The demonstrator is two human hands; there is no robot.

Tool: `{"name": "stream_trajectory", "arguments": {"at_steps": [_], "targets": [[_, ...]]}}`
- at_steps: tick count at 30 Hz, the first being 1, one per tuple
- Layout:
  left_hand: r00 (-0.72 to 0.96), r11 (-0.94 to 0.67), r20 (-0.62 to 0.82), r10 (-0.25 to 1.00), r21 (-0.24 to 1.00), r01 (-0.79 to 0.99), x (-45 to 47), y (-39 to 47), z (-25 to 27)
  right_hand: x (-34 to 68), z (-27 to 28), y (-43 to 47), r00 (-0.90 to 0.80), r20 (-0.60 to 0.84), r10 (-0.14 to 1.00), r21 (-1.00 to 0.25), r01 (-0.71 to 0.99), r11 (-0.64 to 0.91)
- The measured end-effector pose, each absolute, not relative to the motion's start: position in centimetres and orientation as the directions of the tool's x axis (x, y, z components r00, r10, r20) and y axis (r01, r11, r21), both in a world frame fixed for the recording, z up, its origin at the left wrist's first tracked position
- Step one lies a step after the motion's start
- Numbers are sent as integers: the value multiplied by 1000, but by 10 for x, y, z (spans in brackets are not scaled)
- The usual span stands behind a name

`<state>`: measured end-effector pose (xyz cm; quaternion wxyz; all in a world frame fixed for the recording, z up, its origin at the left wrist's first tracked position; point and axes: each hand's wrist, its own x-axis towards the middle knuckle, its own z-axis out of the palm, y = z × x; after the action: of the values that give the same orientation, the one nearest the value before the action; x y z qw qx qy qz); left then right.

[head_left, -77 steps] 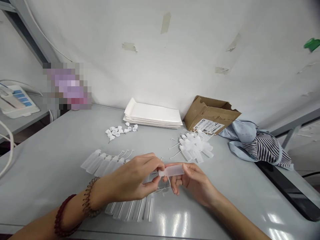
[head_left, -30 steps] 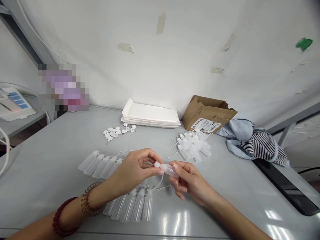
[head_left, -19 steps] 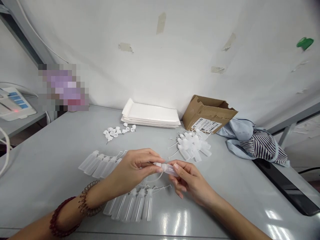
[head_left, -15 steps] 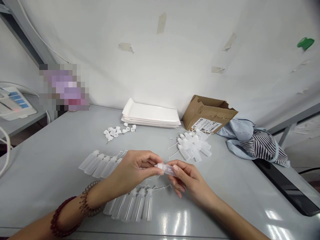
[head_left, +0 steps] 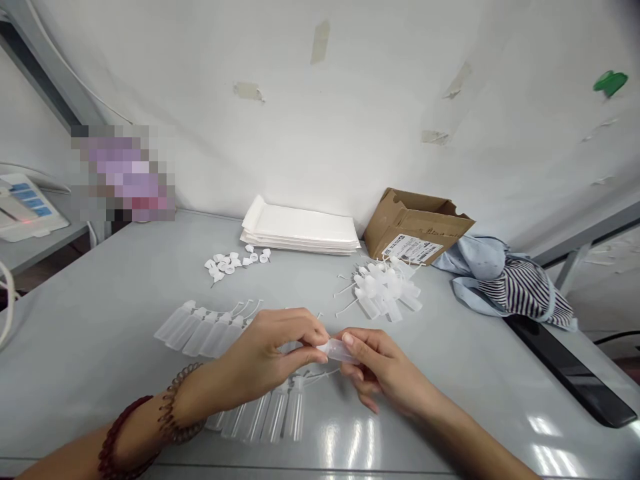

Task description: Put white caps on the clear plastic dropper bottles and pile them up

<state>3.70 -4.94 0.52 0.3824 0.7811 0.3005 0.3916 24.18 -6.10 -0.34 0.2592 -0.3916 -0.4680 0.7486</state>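
Note:
Held sideways between both hands is a small translucent squeeze bottle (head_left: 341,351). My right hand (head_left: 387,367) is closed round the body, thumb on top. At the other end, my left hand (head_left: 285,343) pinches the white cap, whose tip the fingers cover. Below my left wrist lies a row of clear bottles (head_left: 295,417), partly hidden by the forearm. A second row of frosted bottles (head_left: 193,330) with thin strap tails is on the left. To the right sits a loose pile of similar bottles (head_left: 383,293). Small white caps with needle tips (head_left: 227,262) are scattered behind the left row.
White padded envelopes (head_left: 303,227) are stacked by the wall, beside an open cardboard box (head_left: 420,230). Further right are a striped cloth bag (head_left: 523,290) and a long black object (head_left: 570,370). A white device (head_left: 30,207) rests on another surface at far left.
The bottle has shifted slightly down, and the left fingers now cover more of its cap end. The right hand's lower fingers have dropped and spread a little. The view has moved slightly.

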Motion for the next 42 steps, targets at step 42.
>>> {"name": "stream_trajectory", "arguments": {"at_steps": [42], "targets": [[518,-206,69,853,956,211,36,-48,14,240,-8,-59,-653,-281,704,-846,-178,-503]]}}
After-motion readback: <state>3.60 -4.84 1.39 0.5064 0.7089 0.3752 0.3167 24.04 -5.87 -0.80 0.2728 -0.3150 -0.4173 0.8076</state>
